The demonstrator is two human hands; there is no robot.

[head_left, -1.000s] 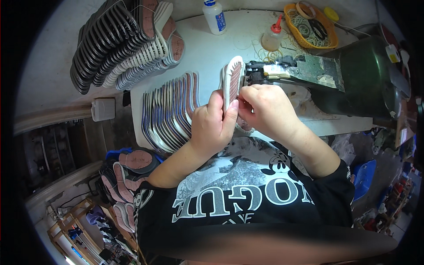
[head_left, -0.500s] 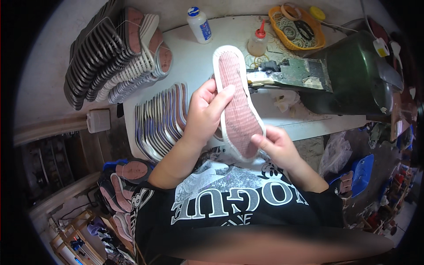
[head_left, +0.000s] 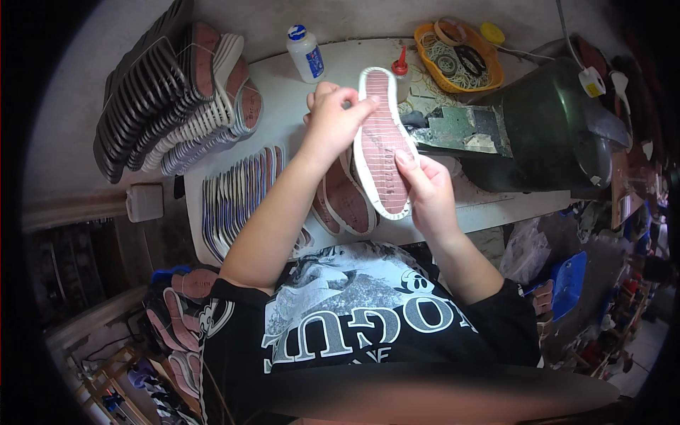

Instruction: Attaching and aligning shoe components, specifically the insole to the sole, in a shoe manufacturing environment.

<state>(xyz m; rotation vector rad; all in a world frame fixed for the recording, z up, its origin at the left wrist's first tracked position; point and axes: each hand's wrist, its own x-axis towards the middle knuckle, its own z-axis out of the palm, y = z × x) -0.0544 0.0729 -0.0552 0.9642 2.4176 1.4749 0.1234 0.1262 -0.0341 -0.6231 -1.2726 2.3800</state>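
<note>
A long insole [head_left: 382,159] with a pink ribbed face and a white rim stands nearly upright over the table, pink side toward me. My right hand [head_left: 431,191] grips its lower right edge, thumb across the pink face. At the upper part, the thumb and forefinger of my left hand [head_left: 336,117] are pinched together against the left side of the face. Whatever is between those fingertips is too small to make out. Beneath the insole, more pink-faced insoles [head_left: 345,195] lie on the white table [head_left: 276,85], partly covered.
A row of insoles [head_left: 237,195] stands on edge at left, near tied stacks [head_left: 145,92]. Behind are a white bottle [head_left: 306,55], a red-tipped bottle [head_left: 401,71] and a yellow basket [head_left: 464,64] of bands. A green machine [head_left: 545,127] fills the right side.
The insole has tilted more upright and its whole face now shows. My left hand has shifted from gripping its side to a pinch at its upper face; my right hand has moved up.
</note>
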